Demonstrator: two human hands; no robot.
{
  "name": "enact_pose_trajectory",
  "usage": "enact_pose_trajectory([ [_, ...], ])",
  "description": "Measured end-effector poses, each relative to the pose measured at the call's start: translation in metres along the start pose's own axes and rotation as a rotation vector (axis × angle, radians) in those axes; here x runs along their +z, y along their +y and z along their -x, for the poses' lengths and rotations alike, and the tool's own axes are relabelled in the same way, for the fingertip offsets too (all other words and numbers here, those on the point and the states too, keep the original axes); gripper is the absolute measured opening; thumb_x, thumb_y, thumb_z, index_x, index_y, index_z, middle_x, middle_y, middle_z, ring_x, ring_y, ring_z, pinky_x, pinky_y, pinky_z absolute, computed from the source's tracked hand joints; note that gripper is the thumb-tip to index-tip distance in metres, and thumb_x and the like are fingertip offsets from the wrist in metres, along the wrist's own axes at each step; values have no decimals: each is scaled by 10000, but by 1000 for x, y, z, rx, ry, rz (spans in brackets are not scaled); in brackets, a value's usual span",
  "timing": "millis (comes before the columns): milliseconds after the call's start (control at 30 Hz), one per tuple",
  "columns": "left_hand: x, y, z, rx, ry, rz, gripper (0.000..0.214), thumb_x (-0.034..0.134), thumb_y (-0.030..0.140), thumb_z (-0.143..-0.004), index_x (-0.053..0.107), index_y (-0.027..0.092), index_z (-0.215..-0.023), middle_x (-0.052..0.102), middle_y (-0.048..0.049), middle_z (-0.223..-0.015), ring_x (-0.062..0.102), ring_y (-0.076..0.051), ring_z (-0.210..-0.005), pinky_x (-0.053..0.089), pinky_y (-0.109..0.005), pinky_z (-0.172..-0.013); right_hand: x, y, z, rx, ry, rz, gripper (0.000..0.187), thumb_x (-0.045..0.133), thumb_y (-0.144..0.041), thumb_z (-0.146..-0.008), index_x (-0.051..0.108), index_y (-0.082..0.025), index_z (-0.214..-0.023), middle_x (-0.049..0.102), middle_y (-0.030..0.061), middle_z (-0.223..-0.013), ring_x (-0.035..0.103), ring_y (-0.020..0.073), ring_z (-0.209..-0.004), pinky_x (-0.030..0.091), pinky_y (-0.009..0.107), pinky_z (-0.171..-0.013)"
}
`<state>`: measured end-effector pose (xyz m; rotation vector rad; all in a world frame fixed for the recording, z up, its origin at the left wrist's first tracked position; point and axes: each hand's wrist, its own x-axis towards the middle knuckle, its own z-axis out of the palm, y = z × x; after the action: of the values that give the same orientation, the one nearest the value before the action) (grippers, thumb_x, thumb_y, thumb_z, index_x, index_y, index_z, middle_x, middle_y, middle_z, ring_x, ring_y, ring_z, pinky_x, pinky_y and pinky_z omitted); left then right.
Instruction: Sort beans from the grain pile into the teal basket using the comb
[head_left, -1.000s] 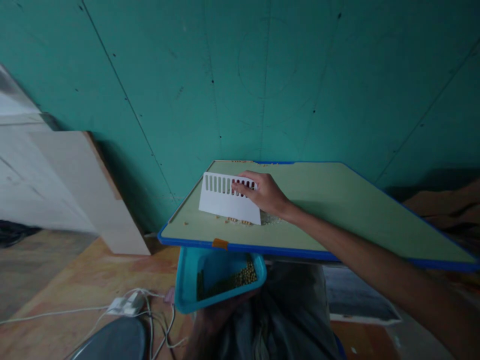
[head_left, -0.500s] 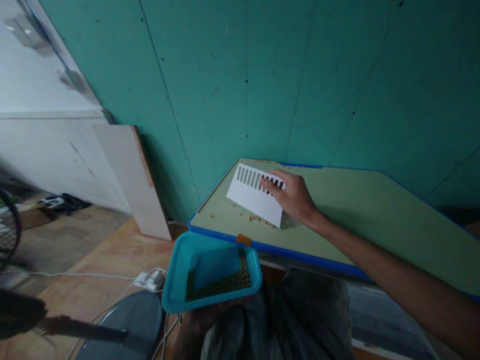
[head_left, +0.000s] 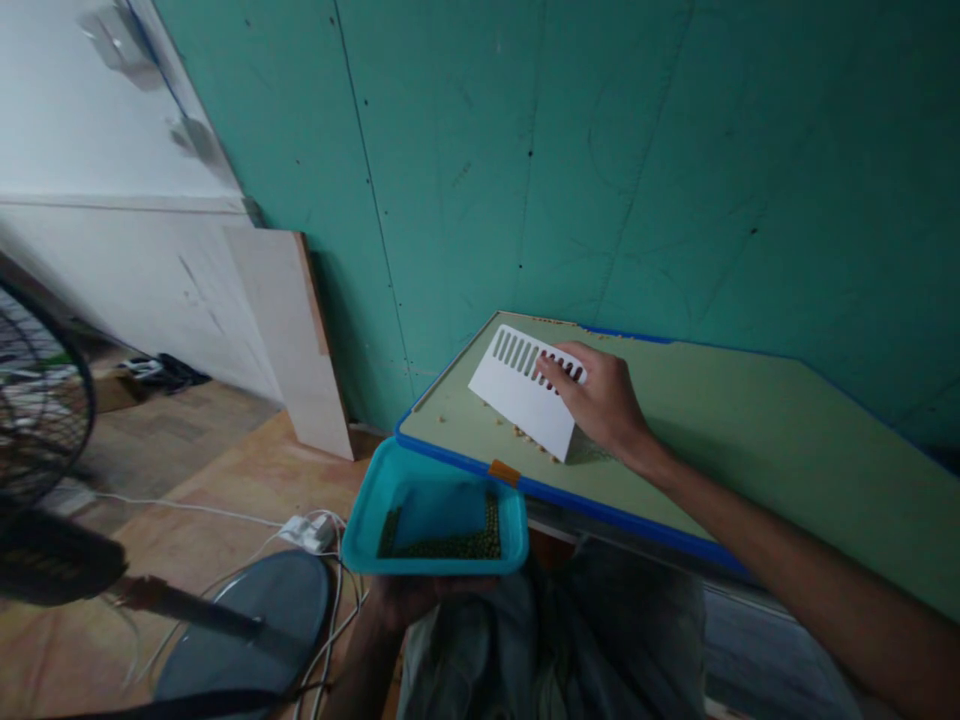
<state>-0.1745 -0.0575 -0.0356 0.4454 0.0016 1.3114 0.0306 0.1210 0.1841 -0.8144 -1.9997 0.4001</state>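
Observation:
My right hand grips a white flat scraper by its slotted end, with fingers through or behind the slots. The scraper leans on a pale green tabletop with blue edging. Several small beige beans lie along its lower edge. From below, my left hand holds a turquoise plastic tub just under the table's front edge; its fingers are mostly hidden beneath the tub. Inside the tub are many small greenish-brown beans, gathered along the near side and right corner.
A green panel wall stands behind the table. At left are a fan with a round grey base, a white power strip with cords, and a leaning board. Orange tape marks the table's edge.
The camera view has shifted, so the scene sits further right. The tub now appears more level, its near rim raised. The scraper stays among the beans in much the same place on the table.

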Motion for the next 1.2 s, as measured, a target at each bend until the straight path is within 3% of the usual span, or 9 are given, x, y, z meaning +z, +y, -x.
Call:
enact_pose_trajectory([
  [200,5,15,-1,-57,89,-54,800,243,698,-858,512,136,-1361,597,-240,-1324,499,-460,-1260,298,-752,-999,5,-2,1,13,-26,-22,263,559,-381,-889,691,-154,-901,699,48,-758,626,153,-639,382,251,-567],
  [367,4,25,1,-116,104,-88,678,196,578,-926,519,166,-1358,630,-215,-1293,561,-425,-1204,352,-720,-978,11,-6,1,32,-50,-53,273,562,-384,-886,685,-141,-878,684,51,-721,617,154,-621,392,253,-566],
  [733,11,29,2,-109,150,-126,855,89,702,-866,545,149,-1333,618,-207,-1306,601,-423,-1141,475,-642,-857,17,-10,-2,23,-82,-101,273,558,-394,-889,686,-155,-927,695,51,-760,637,161,-651,423,265,-587],
  [833,12,30,2,-119,161,-128,816,122,679,-886,561,144,-1317,644,-184,-1278,592,-418,-1155,473,-632,-874,19,-11,-4,11,-84,-88,266,558,-384,-888,689,-155,-913,695,52,-754,635,163,-647,427,270,-589],
  [1033,10,31,2,-113,169,-120,785,183,664,-889,501,129,-1367,601,-223,-1324,558,-472,-1179,379,-752,-911,24,-15,-5,2,-72,-81,265,563,-387,-884,690,-158,-923,692,48,-751,632,163,-645,422,268,-583],
  [1200,9,33,3,-131,151,-58,677,251,588,-914,433,172,-1417,587,-219,-1346,560,-451,-1194,404,-725,-916,27,-18,-4,-19,-85,-82,275,553,-394,-890,685,-152,-886,689,51,-745,629,161,-647,424,268,-591],
])
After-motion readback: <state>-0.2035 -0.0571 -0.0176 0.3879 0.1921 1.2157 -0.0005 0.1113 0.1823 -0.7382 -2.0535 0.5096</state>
